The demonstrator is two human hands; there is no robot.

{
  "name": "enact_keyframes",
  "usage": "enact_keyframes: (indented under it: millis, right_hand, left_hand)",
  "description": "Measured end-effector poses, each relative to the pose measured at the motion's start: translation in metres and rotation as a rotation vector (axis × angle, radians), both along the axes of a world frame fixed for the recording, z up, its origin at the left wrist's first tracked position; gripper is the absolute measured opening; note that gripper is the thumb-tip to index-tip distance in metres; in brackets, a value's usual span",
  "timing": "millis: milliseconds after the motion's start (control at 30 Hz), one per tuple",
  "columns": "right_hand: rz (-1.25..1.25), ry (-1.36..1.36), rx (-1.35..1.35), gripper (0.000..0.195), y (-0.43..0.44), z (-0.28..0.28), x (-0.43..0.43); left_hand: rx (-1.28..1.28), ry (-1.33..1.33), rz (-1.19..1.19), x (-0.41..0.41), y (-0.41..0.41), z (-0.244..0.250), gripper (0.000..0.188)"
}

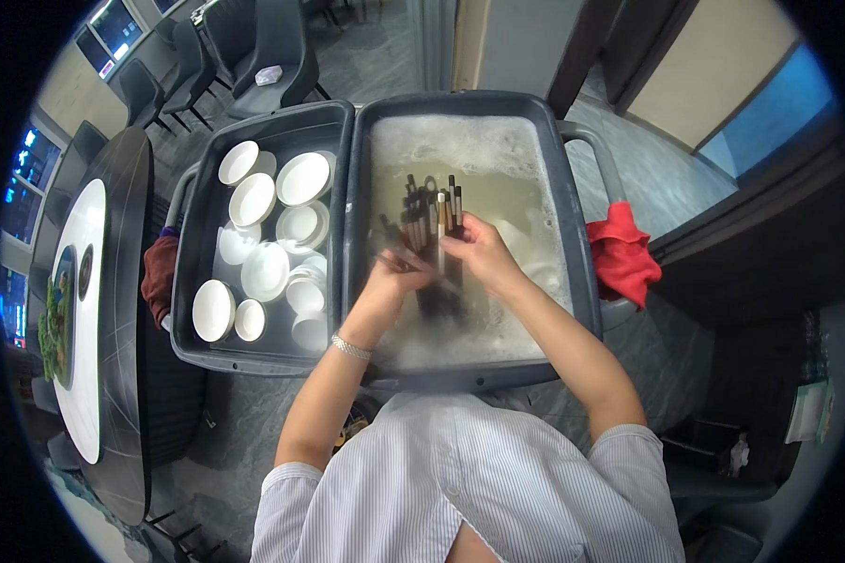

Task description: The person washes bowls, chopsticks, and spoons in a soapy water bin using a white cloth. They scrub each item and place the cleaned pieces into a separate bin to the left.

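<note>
A bundle of chopsticks (415, 218) with dark ends and pale bands stands upright over the soapy water (507, 190). My right hand (486, 253) grips several of them from the right side, including one with a white tip and a brown section. Beside it, my left hand (398, 274) closes around thin sticks that slant across its fingers, blurred by motion. The lower ends of the bundle are dark and smeared, so I cannot make them out. Both hands are over the right-hand grey plastic tub (574, 232), where foam covers much of the surface.
An adjoining grey tub (267, 355) holds several white bowls (264, 271). A red cloth (623, 253) hangs on the right handle, and a brown cloth (160, 274) on the left one. A round dark table (123, 338) stands at left; grey chairs (274, 56) are beyond the tubs.
</note>
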State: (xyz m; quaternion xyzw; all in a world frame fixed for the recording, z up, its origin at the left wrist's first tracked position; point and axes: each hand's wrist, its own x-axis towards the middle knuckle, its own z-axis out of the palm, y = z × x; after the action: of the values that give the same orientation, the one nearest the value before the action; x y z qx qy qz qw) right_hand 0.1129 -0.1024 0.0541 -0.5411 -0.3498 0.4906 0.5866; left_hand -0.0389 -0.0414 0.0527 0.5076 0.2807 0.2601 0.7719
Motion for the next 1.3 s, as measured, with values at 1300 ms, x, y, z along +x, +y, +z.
enact_keyframes:
  millis: [1300]
  right_hand:
    - [-0.119, 0.090, 0.027, 0.007, 0.011, 0.014, -0.027]
  left_hand:
    - [0.134, 0.084, 0.131, 0.013, 0.006, 0.011, 0.018]
